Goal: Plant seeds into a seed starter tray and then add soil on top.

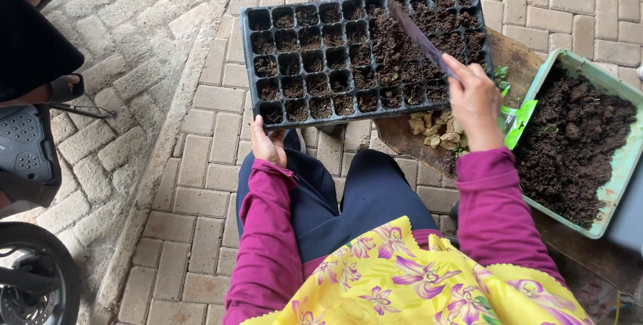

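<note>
Now left hand grips one seed tray; right hand clamps one flat stick.

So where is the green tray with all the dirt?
The green tray sits at the right edge of the head view, beside the right hand and just right of the black seed tray.

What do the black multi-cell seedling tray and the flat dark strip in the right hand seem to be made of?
Black seedling tray: probably thin moulded plastic, matte; uniform thin-walled cells. Flat dark strip in the right hand: stiff and straight with a slight sheen, perhaps plastic or metal; unclear.
</note>
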